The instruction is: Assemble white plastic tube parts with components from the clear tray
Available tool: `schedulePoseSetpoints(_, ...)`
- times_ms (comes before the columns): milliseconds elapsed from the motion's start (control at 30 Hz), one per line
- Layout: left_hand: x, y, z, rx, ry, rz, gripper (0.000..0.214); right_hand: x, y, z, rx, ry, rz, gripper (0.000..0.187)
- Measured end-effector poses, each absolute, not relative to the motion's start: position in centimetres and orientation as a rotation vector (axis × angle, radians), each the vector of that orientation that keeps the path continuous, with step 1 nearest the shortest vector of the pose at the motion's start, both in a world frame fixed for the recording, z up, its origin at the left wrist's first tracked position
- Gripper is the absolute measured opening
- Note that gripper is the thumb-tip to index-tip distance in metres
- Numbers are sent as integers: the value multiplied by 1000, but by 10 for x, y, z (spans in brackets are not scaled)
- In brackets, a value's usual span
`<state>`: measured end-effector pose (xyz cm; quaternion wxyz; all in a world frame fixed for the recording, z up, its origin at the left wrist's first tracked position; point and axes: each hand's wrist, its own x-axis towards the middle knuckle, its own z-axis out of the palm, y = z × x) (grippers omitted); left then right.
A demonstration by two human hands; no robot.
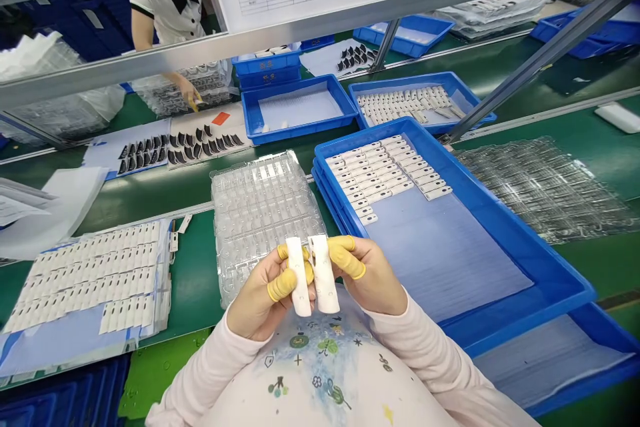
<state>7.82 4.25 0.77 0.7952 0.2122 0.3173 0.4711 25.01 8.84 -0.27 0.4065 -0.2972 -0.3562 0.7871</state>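
- Pinching with the left hand (pixel 263 297) a slender white piece (pixel 301 287), thumb along its left edge, fingers bent behind; closed in only to the width of the piece.
- Pinching with the right hand (pixel 380 277) a second white piece (pixel 327 283) by its upper right edge; likewise drawn in tight, with the fingers behind mostly hidden.
- Wearing on thumbs and fingers of both hands yellow finger cots (pixel 281 285), thin, wrinkled, rubbery-looking.
- Holding both pieces side by side before the belly, a narrow gap between; smooth, matt, long and gently curved, with a dark opening near the top of the second.
- Pointing lengthwise away from the body, nearly parallel, far ends leaning slightly left, near ends toward the shirt (pixel 300 393), pale cloth with printed leaves and a bluish patch.
- Just beyond the hands, a clear plastic tray (pixel 265 203), glossy, moulded in rows of pockets.
- To the right, a blue plastic bin (pixel 500 223), lined with a pale sheet (pixel 440 260), with close rows of white parts (pixel 385 170) toward its far end.
- To the left, further rows of white pieces (pixel 95 273), laid edge to edge.
- Farther off, curved black pieces (pixel 143 153) in rows near a red card (pixel 221 119), and a co-worker's hand (pixel 189 93).
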Motion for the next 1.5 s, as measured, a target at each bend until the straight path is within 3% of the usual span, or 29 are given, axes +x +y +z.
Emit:
schedulePoseSetpoints(133, 79, 43, 12, 467, 708, 1041, 42, 259, 88, 5, -602, -1021, 2037, 39)
schedulePoseSetpoints(267, 79, 41, 8, 459, 710, 1070, 40, 267, 89, 6, -638, -1130, 2042, 27)
schedulePoseSetpoints(467, 78, 39, 4, 488, 740, 1071, 41, 267, 89, -6, -617, -1124, 2002, 30)
schedulePoseSetpoints(600, 77, 39, 9, 544, 716, 1028, 36, 261, 88, -7, -625, -1031, 2001, 27)
schedulePoseSetpoints(867, 79, 37, 5, 600, 763, 1129, 38, 252, 87, -14, -527, -729, 2208, 41)
schedulePoseSetpoints(1500, 86, 40, 13, 535, 797, 1209, 41, 239, 89, -9, -570, -515, 2250, 32)
